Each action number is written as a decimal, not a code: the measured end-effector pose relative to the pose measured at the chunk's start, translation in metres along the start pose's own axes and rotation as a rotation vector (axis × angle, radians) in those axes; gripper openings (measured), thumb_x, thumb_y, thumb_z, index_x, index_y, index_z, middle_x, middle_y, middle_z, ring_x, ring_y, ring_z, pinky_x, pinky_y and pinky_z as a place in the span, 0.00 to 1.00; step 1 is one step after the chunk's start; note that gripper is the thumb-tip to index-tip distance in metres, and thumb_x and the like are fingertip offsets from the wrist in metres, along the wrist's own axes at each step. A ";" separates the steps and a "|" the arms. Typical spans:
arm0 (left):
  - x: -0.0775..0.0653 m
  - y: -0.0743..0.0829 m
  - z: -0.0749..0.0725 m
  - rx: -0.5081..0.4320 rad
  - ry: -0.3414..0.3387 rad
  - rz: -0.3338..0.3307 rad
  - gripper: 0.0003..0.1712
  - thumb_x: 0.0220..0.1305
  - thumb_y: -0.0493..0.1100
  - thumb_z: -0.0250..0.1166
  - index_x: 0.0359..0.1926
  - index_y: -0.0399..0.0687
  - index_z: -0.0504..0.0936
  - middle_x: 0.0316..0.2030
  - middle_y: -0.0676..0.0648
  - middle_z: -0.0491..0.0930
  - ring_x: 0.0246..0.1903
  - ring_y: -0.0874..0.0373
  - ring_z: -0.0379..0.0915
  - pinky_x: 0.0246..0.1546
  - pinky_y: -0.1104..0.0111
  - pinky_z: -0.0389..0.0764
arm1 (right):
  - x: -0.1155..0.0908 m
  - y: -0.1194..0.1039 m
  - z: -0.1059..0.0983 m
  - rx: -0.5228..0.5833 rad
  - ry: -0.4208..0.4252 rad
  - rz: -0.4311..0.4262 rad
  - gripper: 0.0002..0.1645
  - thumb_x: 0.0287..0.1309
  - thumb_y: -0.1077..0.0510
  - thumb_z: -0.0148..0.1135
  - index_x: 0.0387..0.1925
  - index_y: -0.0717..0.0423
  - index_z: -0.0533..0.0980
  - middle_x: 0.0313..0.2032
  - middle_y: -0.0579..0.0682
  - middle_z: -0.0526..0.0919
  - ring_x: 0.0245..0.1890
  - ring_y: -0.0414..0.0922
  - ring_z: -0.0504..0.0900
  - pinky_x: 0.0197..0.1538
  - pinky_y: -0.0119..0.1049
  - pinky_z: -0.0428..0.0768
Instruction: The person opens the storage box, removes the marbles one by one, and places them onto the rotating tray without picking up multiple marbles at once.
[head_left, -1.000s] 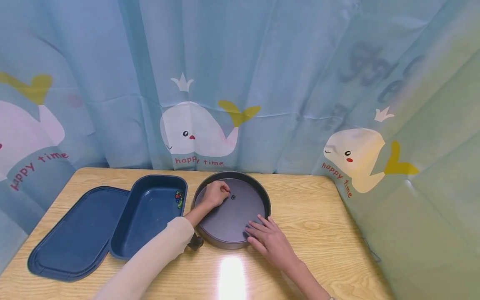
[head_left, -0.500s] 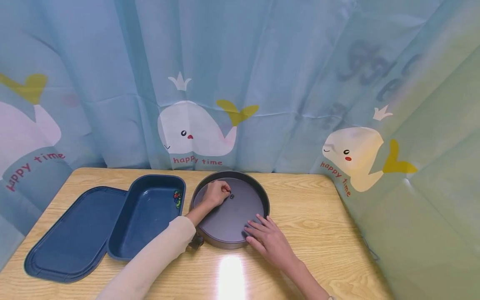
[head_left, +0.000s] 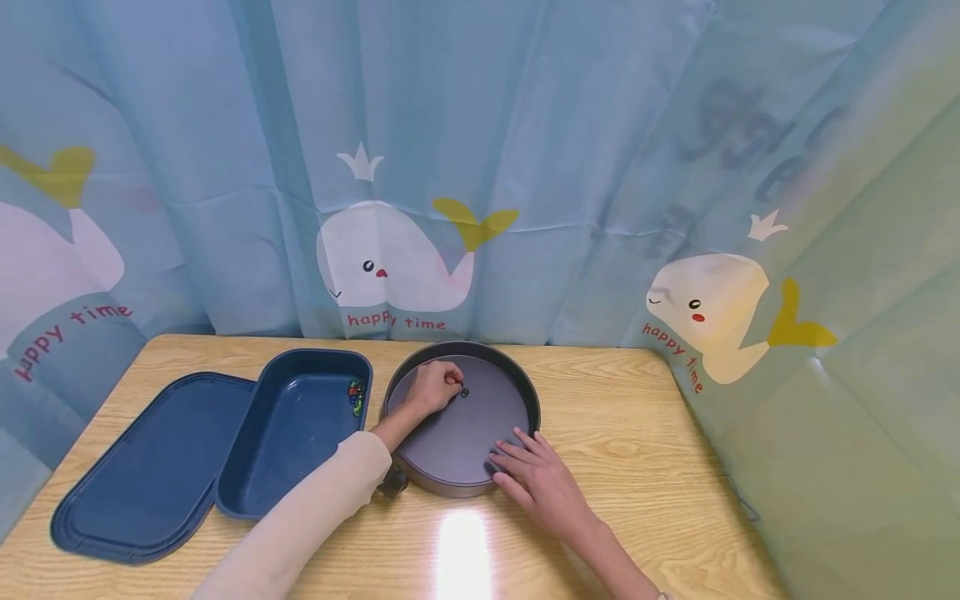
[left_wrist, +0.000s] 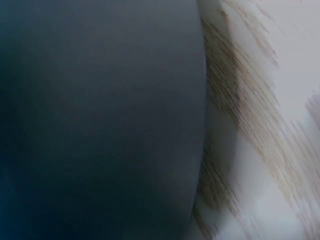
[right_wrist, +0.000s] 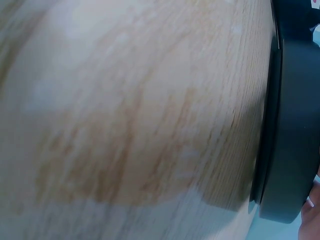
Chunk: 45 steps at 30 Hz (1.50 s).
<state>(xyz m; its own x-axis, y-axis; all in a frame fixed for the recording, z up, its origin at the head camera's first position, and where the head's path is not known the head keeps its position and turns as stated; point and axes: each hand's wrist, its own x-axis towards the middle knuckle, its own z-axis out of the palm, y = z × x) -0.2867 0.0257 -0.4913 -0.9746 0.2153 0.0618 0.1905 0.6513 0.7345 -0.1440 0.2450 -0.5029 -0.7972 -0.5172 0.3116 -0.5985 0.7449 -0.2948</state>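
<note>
A round dark grey frying pan [head_left: 480, 442] sits on the table, its side also filling much of the left wrist view. Over its inside, my left hand [head_left: 431, 390] has thumb and fingers pinched together around a small dark bead, mostly hidden by the fingertips. Just right of them, another small dark bead [head_left: 465, 392] lies on the pan's floor. My right hand [head_left: 543, 483] rests on the pan's near right rim with its fingers spread and reaching inside. In the right wrist view a bit of finger [right_wrist: 309, 212] shows beside the pan's dark wall [right_wrist: 295, 130].
Left of the pan stands a deep blue box [head_left: 288, 425] with several small colourful beads [head_left: 356, 398] at its right end. Its flat blue lid [head_left: 157, 467] lies further left. A black handle [head_left: 392, 483] is partly under my left sleeve. A whale-print curtain [head_left: 570, 167] borders the table.
Both hands stay nearly in place, the left pinching inside the pan and the right on its rim. The view shifts very slightly.
</note>
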 end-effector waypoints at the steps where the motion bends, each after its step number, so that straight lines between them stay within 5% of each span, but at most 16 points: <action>1: 0.000 0.000 0.000 -0.001 -0.001 0.001 0.03 0.62 0.33 0.68 0.37 0.42 0.87 0.30 0.50 0.81 0.33 0.57 0.76 0.39 0.61 0.77 | 0.000 0.000 0.000 -0.001 0.002 -0.001 0.21 0.71 0.45 0.57 0.54 0.51 0.84 0.58 0.48 0.81 0.68 0.56 0.68 0.68 0.58 0.59; 45: -0.001 -0.001 -0.008 -0.025 -0.025 0.014 0.06 0.62 0.33 0.69 0.40 0.40 0.87 0.30 0.49 0.81 0.34 0.55 0.77 0.40 0.59 0.78 | -0.001 0.000 0.001 -0.010 0.004 0.002 0.22 0.71 0.44 0.56 0.55 0.50 0.83 0.59 0.48 0.80 0.68 0.54 0.68 0.69 0.57 0.59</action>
<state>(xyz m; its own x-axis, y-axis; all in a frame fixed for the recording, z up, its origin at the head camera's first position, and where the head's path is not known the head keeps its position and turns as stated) -0.2871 0.0190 -0.4871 -0.9684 0.2432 0.0554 0.2012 0.6300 0.7501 -0.1436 0.2454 -0.5037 -0.7980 -0.5138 0.3150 -0.5961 0.7501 -0.2864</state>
